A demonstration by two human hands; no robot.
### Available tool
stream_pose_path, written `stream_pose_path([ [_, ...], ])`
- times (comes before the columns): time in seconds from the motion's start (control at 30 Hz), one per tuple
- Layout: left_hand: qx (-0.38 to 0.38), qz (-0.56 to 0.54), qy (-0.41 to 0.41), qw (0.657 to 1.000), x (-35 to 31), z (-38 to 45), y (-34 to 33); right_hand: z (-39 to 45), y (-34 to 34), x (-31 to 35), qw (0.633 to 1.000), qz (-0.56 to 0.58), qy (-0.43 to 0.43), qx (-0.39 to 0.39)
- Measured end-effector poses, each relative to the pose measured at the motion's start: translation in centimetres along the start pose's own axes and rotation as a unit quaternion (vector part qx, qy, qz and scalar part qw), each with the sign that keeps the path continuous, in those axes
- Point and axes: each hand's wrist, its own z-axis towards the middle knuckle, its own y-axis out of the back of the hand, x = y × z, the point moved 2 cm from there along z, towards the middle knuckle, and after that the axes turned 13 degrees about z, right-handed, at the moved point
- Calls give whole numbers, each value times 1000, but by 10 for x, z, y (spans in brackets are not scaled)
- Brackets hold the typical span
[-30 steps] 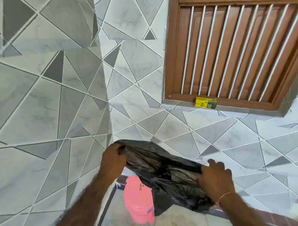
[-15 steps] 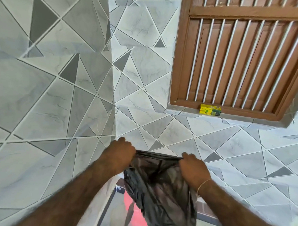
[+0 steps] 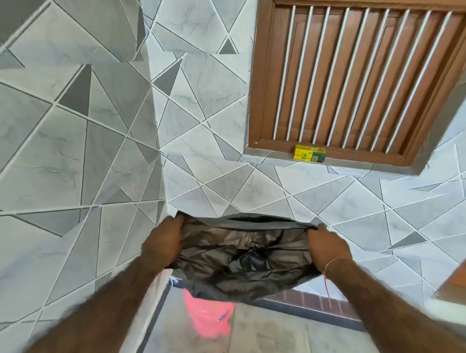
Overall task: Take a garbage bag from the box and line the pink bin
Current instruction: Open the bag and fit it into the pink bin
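Observation:
A black garbage bag [image 3: 239, 259] hangs spread between my two hands, its mouth slightly parted along the top edge. My left hand [image 3: 163, 241] grips the bag's left top corner and my right hand [image 3: 327, 250] grips the right top corner. The pink bin [image 3: 208, 318] stands on the floor below the bag; the bag's lower end hides its rim. The yellow garbage bag box [image 3: 309, 153] sits on the window sill ahead, above both hands.
Grey tiled walls meet in a corner [image 3: 158, 146] on the left. A brown wooden barred window [image 3: 359, 75] fills the upper right. A dark brick-patterned skirting [image 3: 319, 304] runs along the floor behind the bin.
My hands have moved apart and pulled the bag's top edge wide. The bag now hangs shorter, and more of the pink bin shows below it.

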Motion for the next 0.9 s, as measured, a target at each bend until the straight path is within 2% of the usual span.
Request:
stream_pose_path([
  [0.03,41,100,-58,992,-3,5,6,5,8,-5,1000,3,-12,-1],
  [0.07,59,160,-84,982,-2,11,19,9,20,-8,1000,2,-21,-14],
  [0.1,29,168,-84,982,-3,18,38,15,35,-11,999,13,-22,-47],
  [0.13,-32,152,-59,986,-5,24,64,19,54,-11,994,34,-22,-97],
  [0.17,-139,132,-31,981,-8,27,91,21,74,-9,984,61,-20,-167],
  [0.2,-262,81,12,962,-12,23,118,21,91,-7,963,104,-14,-247],
  [0.23,-379,30,57,923,-13,16,132,22,98,-8,932,154,-6,-328],
  [0.27,-440,5,88,894,-12,9,133,22,98,-13,902,208,-13,-379],
  [0.3,-413,10,70,908,-12,6,120,24,78,-22,905,234,-23,-354],
  [0.33,-289,85,11,953,-15,0,85,23,43,-29,962,167,-30,-215],
  [0.37,-113,164,-59,978,-14,-13,37,8,-1,-33,994,96,-44,-16],
  [0.4,-6,181,-82,980,-10,-26,-7,-7,-45,-42,988,54,-72,126],
  [0.43,29,201,-92,975,-5,-34,-38,-19,-73,-47,979,8,-69,190],
  [0.57,27,161,-90,982,-5,-40,-52,-33,-89,-53,980,48,-77,175],
  [0.73,15,54,-39,998,-24,-24,-32,-11,-74,-39,985,108,-100,90],
  [0.9,66,40,-108,991,-27,-26,-37,-5,-80,-47,984,113,-111,78],
])
